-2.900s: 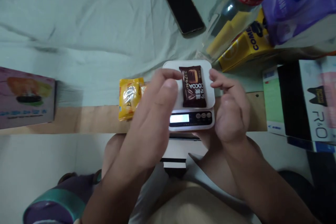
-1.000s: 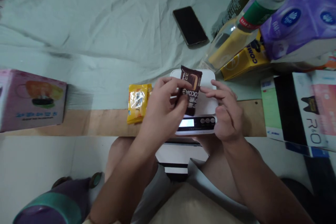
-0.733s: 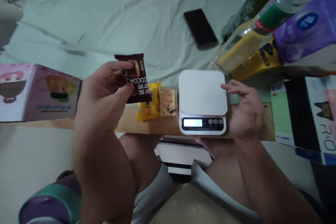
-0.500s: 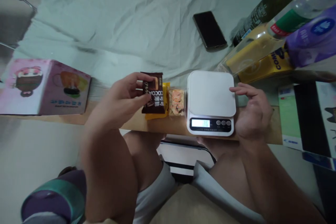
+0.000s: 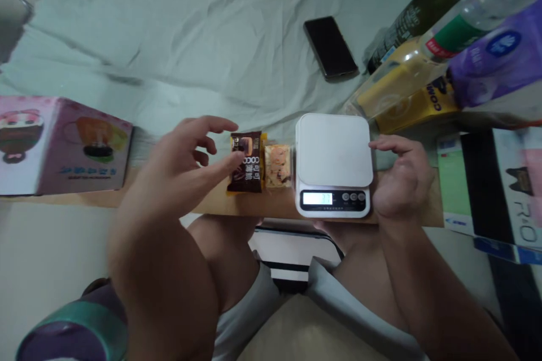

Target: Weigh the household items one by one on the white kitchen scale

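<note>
the left hand is hanging open with fingers spread, its thumb tip just touching the brown snack packet, which is lying on a yellow packet beside the white scale. the right hand is resting loosely curled against the scale's right edge, grasping nothing.

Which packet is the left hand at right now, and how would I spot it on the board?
Find the white scale on the wooden board. Left of it sits a clear-fronted snack packet, then the brown cocoa packet, lying over a yellow packet, with the left hand open and its thumb at the wrapper's edge. It is the only dark brown wrapper, with white COCOA lettering.
</note>
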A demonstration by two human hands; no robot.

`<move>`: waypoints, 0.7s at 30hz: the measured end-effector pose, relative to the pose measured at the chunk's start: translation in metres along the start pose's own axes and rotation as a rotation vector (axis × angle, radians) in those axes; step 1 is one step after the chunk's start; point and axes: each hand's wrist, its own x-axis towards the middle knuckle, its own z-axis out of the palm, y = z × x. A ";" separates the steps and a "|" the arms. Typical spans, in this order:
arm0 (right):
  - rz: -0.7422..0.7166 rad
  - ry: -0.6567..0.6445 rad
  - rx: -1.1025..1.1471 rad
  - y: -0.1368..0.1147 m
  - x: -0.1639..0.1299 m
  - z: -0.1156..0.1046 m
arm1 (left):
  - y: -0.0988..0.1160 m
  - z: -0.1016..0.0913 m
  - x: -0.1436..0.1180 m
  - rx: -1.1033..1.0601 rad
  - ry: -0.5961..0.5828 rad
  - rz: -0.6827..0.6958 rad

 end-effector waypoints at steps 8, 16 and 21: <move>-0.128 0.119 0.098 -0.018 0.006 -0.021 | 0.056 0.067 -0.017 -0.416 -0.137 0.299; -0.216 0.563 0.075 -0.026 0.016 -0.082 | 0.096 0.157 -0.034 -0.351 -0.524 0.454; -0.006 0.527 0.024 -0.032 0.006 -0.126 | 0.109 0.235 -0.046 -0.418 -0.590 0.462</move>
